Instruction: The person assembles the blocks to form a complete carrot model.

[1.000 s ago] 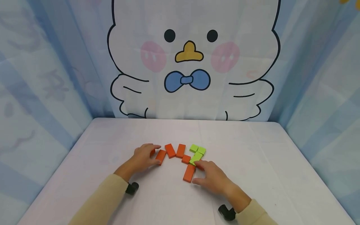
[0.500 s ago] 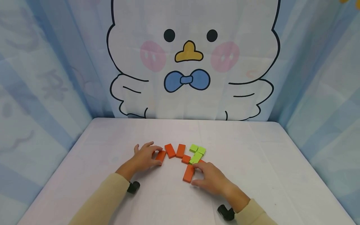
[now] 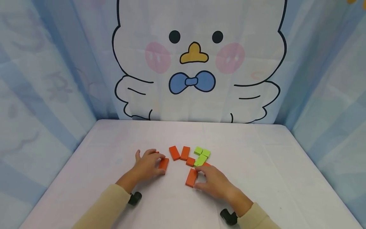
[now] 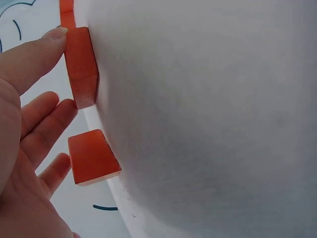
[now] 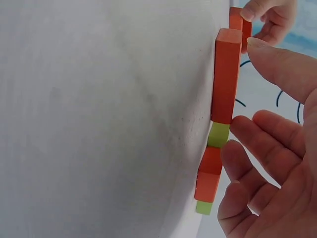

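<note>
My left hand (image 3: 144,167) pinches an orange rectangular block (image 3: 164,165) by its ends, thumb at the near end and index finger at the far end. Close by, a second orange block (image 4: 94,157) stands beside the lower fingers; in the head view it is mostly hidden behind the hand. My right hand (image 3: 215,181) spans another orange block (image 3: 191,177) the same way, with thumb and fingertips at its two ends. Just past those fingertips lies a long green block (image 3: 200,160). An orange block (image 3: 206,164) peeks out behind the right hand's knuckles.
Between the hands, farther back, lie two orange blocks (image 3: 174,153) in a V and a small orange block (image 3: 190,161). Two small green blocks (image 3: 198,150) touch the long green one. A white table (image 3: 243,146) meets a printed curtain (image 3: 194,105) at the back.
My left hand has drawn its orange block toward me, away from the V pair. The right hand has closed in on its block and shifted slightly left, uncovering the orange block behind it.
</note>
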The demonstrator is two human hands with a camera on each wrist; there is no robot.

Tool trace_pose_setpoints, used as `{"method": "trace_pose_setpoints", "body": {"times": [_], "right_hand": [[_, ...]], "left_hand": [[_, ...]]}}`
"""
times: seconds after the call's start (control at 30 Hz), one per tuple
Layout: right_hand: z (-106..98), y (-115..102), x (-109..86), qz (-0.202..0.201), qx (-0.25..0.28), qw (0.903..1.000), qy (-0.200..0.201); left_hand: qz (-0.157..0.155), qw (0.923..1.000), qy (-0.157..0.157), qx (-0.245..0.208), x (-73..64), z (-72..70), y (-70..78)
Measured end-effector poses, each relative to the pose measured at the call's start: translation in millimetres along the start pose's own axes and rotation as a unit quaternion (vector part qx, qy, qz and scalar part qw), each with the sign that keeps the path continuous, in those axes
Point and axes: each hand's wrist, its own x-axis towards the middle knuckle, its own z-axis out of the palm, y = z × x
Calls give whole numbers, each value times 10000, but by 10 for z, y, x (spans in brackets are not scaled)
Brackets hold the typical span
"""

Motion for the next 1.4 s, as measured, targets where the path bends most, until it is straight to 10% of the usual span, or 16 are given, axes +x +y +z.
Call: {"method": "trace_pose_setpoints", "body": {"times": [0.43,0.83,1.4], "right_hand": [[51,-50,14,-150,-94,9998,54],[90,-114,40,-309,-18,9995,-42],[211,-324,263,-443,-103,9985,-320]], "left_hand": [[93,9999,-23,-43,-170,42,70],[-108,9920,-420,-1183,-292,34,50],[-202,9853,-430,-1639,-366,23,-17]]}}
